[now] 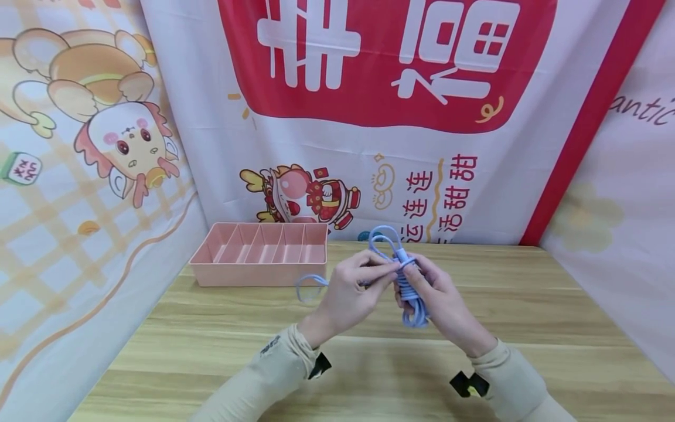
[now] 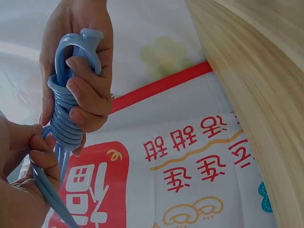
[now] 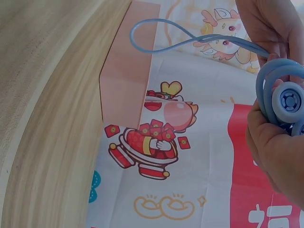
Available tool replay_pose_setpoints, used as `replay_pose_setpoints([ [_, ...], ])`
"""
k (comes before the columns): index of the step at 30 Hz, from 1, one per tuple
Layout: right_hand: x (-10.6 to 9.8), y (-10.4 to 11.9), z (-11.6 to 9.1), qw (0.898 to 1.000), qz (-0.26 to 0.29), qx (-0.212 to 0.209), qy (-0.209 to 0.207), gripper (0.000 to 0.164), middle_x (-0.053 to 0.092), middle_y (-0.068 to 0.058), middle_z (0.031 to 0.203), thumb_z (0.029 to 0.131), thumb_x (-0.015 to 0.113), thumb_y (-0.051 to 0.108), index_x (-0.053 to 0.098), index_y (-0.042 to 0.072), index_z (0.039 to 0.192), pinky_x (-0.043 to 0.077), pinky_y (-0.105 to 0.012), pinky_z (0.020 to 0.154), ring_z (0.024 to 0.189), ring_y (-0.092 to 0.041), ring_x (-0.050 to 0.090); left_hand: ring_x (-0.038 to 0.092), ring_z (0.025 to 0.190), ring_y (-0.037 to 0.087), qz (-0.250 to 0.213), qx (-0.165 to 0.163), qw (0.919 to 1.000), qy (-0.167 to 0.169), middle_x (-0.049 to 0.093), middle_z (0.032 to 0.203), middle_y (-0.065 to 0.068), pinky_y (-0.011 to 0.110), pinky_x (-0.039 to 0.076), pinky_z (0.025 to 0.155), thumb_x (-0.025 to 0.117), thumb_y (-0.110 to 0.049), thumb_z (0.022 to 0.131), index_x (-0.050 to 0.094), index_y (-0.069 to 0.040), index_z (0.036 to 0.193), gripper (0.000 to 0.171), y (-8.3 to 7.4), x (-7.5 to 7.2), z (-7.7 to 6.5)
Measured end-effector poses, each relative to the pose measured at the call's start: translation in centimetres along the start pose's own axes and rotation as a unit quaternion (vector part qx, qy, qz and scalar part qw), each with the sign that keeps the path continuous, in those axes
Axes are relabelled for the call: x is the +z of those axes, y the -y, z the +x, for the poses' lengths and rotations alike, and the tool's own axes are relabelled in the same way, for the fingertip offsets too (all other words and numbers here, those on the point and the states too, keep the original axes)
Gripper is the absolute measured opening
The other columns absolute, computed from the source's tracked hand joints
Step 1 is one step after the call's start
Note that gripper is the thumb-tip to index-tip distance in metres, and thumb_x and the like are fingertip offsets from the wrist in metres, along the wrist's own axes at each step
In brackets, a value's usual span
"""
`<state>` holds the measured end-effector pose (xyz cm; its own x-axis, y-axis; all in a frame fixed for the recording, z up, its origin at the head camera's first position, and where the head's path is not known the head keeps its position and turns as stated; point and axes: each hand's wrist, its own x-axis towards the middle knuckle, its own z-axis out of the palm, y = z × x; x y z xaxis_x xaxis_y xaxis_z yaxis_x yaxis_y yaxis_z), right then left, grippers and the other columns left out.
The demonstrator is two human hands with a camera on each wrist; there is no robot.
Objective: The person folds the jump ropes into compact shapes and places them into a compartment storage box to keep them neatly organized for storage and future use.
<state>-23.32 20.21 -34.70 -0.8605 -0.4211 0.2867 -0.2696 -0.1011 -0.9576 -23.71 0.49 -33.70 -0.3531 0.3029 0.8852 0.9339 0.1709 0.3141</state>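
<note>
A light blue cord [image 1: 408,290] is wound in tight turns into an upright bundle, with long loops hanging at its lower end. My right hand [image 1: 443,299] grips the bundle, its fingers curled round the turns in the left wrist view. With thumb and fingertips my left hand [image 1: 353,290] pinches a strand at the bundle's upper part. One loop of cord rises above the hands, and another sticks out left behind the left hand. The right wrist view shows a round white end piece [image 3: 289,101] with a blue centre among the loops.
On the table [image 1: 253,346] at the back left stands a pink box [image 1: 258,275] with several compartments in a row. A printed cloth [image 1: 337,140] hangs behind the table, and more printed cloth hangs along both sides.
</note>
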Motion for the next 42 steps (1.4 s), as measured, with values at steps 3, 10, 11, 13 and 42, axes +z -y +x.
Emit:
replay_pose_setpoints([
  [3, -0.1, 0.0, -0.1, 1.0, 0.006, -0.008, -0.013, 0.042, 0.055, -0.023, 0.096, 0.107, 0.043, 0.032, 0.046, 0.005, 0.139, 0.051, -0.033, 0.058, 0.072, -0.022, 0.056, 0.051, 0.064, 0.009, -0.017, -0.029, 0.9994, 0.0, 0.066, 0.087, 0.006, 0.018, 0.04, 0.051, 0.074, 0.005, 0.085, 0.075, 0.004, 0.102, 0.017, -0.4, -0.1, 0.2],
  [10, -0.4, 0.2, 0.0, 0.999, 0.01, -0.035, -0.029, 0.041, 0.058, -0.019, 0.095, 0.107, 0.044, 0.028, 0.046, 0.004, 0.14, 0.052, -0.031, 0.058, 0.072, -0.021, 0.059, 0.049, 0.06, 0.013, -0.043, -0.051, 0.9978, 0.001, 0.065, 0.078, 0.009, 0.02, 0.036, 0.048, 0.073, 0.012, 0.082, 0.074, 0.008, 0.098, 0.017, -1.4, -0.6, 0.7],
  [11, -0.4, 0.2, 0.0, 0.999, 0.013, -0.038, -0.03, 0.041, 0.058, -0.019, 0.095, 0.107, 0.044, 0.028, 0.046, 0.004, 0.14, 0.052, -0.031, 0.058, 0.071, -0.021, 0.059, 0.048, 0.06, 0.012, -0.042, -0.053, 0.9977, 0.003, 0.065, 0.078, 0.008, 0.02, 0.036, 0.048, 0.073, 0.011, 0.082, 0.075, 0.007, 0.098, 0.017, -1.4, -0.6, 0.7],
  [13, -0.5, 0.3, -0.1, 0.999, 0.018, -0.04, -0.031, 0.04, 0.059, -0.019, 0.095, 0.107, 0.044, 0.027, 0.046, 0.005, 0.14, 0.052, -0.03, 0.058, 0.071, -0.02, 0.059, 0.048, 0.061, 0.01, -0.043, -0.056, 0.9974, 0.009, 0.064, 0.079, 0.005, 0.02, 0.037, 0.049, 0.073, 0.007, 0.084, 0.075, 0.005, 0.1, 0.016, -1.0, -0.6, 0.6],
  [42, -0.8, 0.9, -0.4, 0.997, -0.06, -0.034, -0.04, 0.023, 0.057, -0.021, 0.08, 0.102, 0.057, 0.021, 0.06, 0.0, 0.112, 0.047, -0.033, 0.046, 0.057, -0.023, 0.053, 0.057, 0.066, 0.014, -0.208, -0.191, 0.9438, 0.171, 0.07, 0.085, 0.001, 0.027, 0.049, 0.054, 0.07, -0.006, 0.092, 0.074, -0.002, 0.111, 0.02, 1.6, -1.2, -0.2],
])
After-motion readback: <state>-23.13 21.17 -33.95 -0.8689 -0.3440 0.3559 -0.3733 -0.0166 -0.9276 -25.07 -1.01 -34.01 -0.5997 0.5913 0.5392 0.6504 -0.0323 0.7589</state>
